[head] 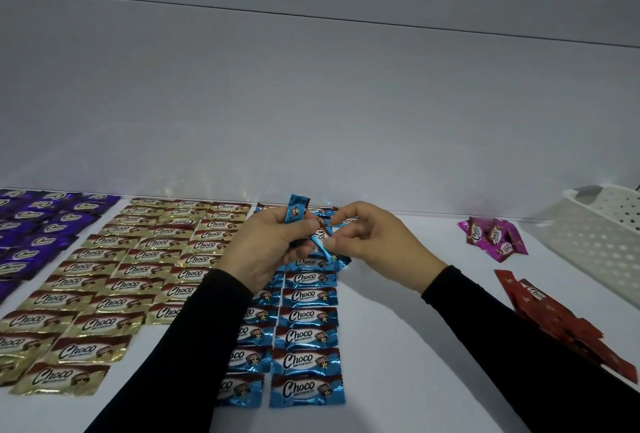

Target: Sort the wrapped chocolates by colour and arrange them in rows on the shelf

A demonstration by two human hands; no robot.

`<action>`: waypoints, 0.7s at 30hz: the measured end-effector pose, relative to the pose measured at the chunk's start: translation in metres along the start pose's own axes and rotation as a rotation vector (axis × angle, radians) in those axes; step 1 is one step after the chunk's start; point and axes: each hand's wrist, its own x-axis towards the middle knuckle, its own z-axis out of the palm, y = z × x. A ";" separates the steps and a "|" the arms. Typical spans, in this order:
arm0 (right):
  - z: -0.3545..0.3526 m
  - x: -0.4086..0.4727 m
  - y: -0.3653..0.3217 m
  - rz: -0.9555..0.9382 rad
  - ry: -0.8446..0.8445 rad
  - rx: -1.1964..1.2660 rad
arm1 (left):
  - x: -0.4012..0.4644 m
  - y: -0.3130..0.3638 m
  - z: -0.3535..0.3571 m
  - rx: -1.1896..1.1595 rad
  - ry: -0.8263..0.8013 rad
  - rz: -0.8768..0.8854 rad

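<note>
Wrapped "Choco" chocolates lie sorted on the white shelf (398,311): purple rows (38,225) at far left, gold rows (138,259) beside them, blue rows (304,322) in the middle. My left hand (266,245) grips a small bunch of blue chocolates (296,211) above the blue rows. My right hand (374,238) pinches one blue chocolate (323,237) out of that bunch between thumb and forefinger. Both hands hover over the far end of the blue rows, hiding part of them.
A loose pile of pink chocolates (493,237) lies to the right, and red chocolates (554,318) spread along the right side. A white perforated basket (599,238) stands at the far right. A plain white wall rises behind the shelf.
</note>
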 end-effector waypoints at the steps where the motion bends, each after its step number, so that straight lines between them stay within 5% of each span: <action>1: -0.001 0.000 0.000 0.012 -0.010 0.039 | 0.001 0.000 0.000 -0.019 0.010 -0.001; 15: -0.004 0.006 0.011 -0.044 0.015 -0.030 | 0.001 -0.002 0.001 0.036 0.010 -0.002; 21: -0.002 0.003 0.020 -0.270 0.130 -0.483 | 0.001 -0.002 0.004 -0.058 0.067 -0.050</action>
